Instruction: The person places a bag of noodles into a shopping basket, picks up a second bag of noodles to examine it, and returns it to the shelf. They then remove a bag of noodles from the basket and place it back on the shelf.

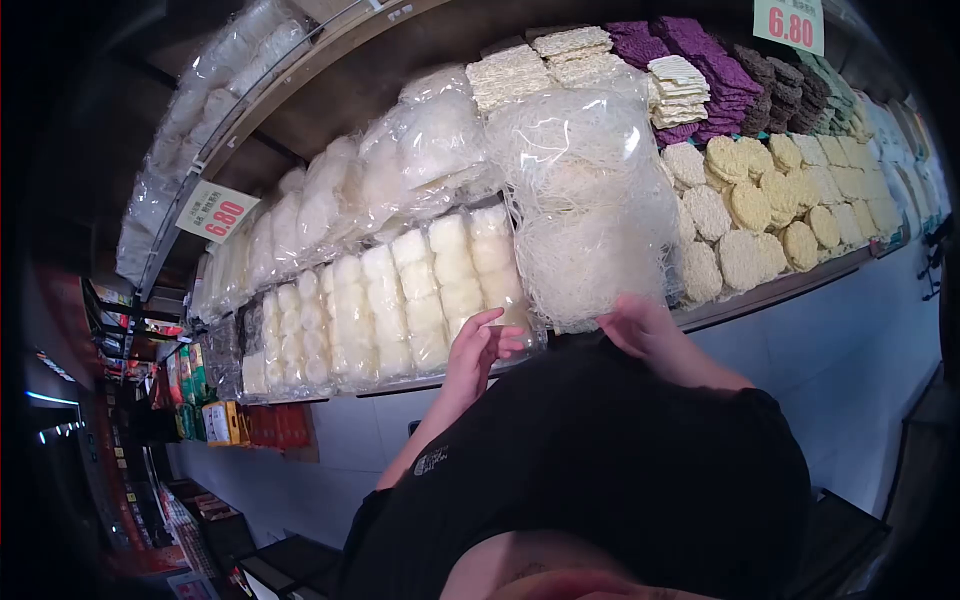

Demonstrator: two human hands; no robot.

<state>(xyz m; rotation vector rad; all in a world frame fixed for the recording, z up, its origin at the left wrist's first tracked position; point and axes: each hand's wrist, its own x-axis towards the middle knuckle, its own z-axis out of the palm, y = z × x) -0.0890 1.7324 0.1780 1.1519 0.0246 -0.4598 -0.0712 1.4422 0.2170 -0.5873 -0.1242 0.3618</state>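
Observation:
A large clear bag of thin white rice noodles [590, 215] lies across the middle of the display, its near end close to my body. My right hand [645, 330] is at the near right corner of this bag, fingers curled against its edge. My left hand [485, 345] is just left of the bag's near end, fingers apart with nothing in them. Beneath and beyond it are bagged rolls of white noodles [400, 295] in rows. Behind them, more clear bags of white noodles [430, 140] are piled up.
To the right are round yellow noodle cakes [750, 205] and purple noodle blocks [705, 80]. Price signs [217, 211] hang from the shelf edges. A shelf rail [240, 125] runs above the left side. Coloured packages [228, 423] stand near the floor [350, 440].

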